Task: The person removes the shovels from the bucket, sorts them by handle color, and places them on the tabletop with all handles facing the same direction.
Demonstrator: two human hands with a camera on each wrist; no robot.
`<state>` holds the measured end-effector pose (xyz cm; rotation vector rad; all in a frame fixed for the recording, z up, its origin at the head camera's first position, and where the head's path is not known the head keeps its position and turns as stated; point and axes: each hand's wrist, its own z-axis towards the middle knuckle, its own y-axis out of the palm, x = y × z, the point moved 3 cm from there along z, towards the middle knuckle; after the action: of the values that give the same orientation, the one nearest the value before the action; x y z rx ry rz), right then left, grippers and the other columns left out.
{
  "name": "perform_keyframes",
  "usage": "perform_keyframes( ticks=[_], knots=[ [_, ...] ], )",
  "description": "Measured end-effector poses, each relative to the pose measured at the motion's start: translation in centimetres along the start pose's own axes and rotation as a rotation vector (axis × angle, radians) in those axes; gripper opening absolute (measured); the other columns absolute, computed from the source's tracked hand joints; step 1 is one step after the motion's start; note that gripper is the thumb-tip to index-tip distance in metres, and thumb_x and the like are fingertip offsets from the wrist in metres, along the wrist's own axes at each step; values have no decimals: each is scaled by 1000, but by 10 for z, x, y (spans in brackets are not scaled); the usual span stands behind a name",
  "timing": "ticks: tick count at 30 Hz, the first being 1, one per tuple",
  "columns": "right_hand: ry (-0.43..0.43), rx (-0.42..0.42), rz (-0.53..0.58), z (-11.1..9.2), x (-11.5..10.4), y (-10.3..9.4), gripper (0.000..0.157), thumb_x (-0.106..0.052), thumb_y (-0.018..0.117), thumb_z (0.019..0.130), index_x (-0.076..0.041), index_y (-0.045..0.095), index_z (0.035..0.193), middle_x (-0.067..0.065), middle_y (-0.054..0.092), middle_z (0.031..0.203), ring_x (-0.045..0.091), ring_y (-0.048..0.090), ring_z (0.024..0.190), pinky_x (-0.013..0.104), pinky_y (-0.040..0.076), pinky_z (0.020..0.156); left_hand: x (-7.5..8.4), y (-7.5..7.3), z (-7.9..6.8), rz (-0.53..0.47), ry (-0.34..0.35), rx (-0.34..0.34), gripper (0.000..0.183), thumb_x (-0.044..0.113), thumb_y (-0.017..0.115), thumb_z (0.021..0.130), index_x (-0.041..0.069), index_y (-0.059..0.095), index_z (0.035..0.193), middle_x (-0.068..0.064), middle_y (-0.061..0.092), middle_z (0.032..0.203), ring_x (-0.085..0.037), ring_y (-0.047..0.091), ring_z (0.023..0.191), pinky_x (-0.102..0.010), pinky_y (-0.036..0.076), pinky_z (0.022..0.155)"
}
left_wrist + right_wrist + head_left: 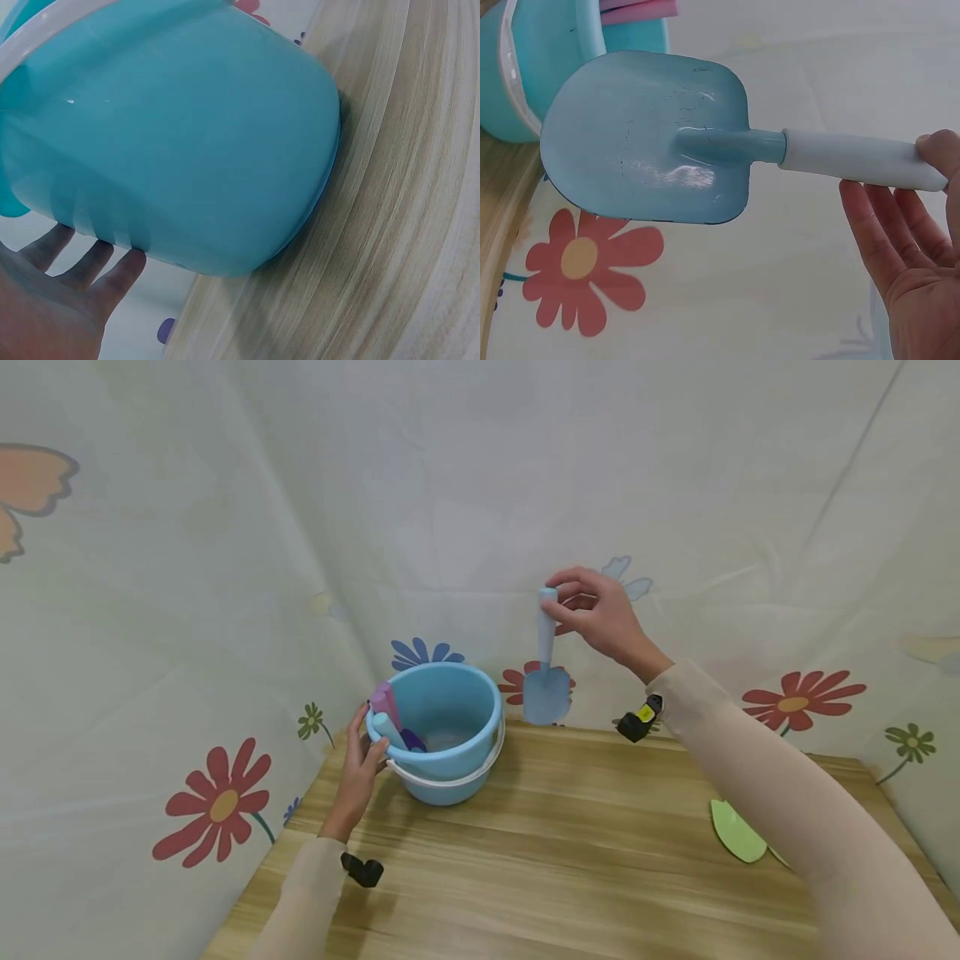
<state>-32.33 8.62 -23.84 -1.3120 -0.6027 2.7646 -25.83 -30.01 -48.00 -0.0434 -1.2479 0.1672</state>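
My right hand (600, 614) pinches the top end of a garden trowel's pale handle, thumb against the fingers. The trowel (546, 695) hangs blade down, right of the bucket and clear of the table; its blue blade shows scuffs in the right wrist view. At the left of the light blue bucket (446, 767), my left hand (358, 772) holds its side, with the thumb at the rim and fingers on the outer wall. Inside the bucket lean pink handles (385, 703), a light blue handle (388, 731) and a dark purple piece (412, 741).
The bucket stands near the back left of a wooden table (570, 852). A green leaf-shaped thing (738, 835) lies at the right, partly behind my right sleeve. A flower-printed cloth (465, 527) hangs behind and beside the table.
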Motion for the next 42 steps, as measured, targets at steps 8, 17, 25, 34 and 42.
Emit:
perform_keyframes(
  ticks=[8,17,25,34,42],
  knots=[
    [40,6,-35,-16,12,-17,33,-2,71,95,6,64,127,28,67,104,39,69,91,44,61,73,1,0,0,0,0,-5,70,35,50,108,29,10,165,-11,27,164,-33,35,146,-67,38,106],
    [70,18,-26,-29,42,-37,33,-2,72,95,5,65,127,29,67,104,25,73,85,45,61,72,1,-2,-1,9,-3,0,70,36,50,108,31,10,165,-13,30,163,-33,37,145,-65,40,105],
    [115,36,-46,-43,70,-55,33,-10,75,95,-4,67,127,21,68,102,18,72,83,39,61,70,3,-4,-4,12,-7,3,68,35,50,108,35,12,164,-12,30,164,-33,36,145,-66,39,106],
    [138,48,-77,-59,79,-73,33,-13,75,95,-4,68,126,19,69,101,18,72,80,40,61,69,4,-5,-4,8,-14,5,68,36,49,108,34,11,165,-11,31,163,-31,37,145,-65,39,107],
    [192,57,-102,-76,81,-85,33,-9,72,96,0,66,127,24,68,105,20,73,81,37,61,68,15,-3,-8,10,-30,-12,69,32,48,108,30,10,166,-16,29,163,-34,35,145,-66,38,108]
  ],
)
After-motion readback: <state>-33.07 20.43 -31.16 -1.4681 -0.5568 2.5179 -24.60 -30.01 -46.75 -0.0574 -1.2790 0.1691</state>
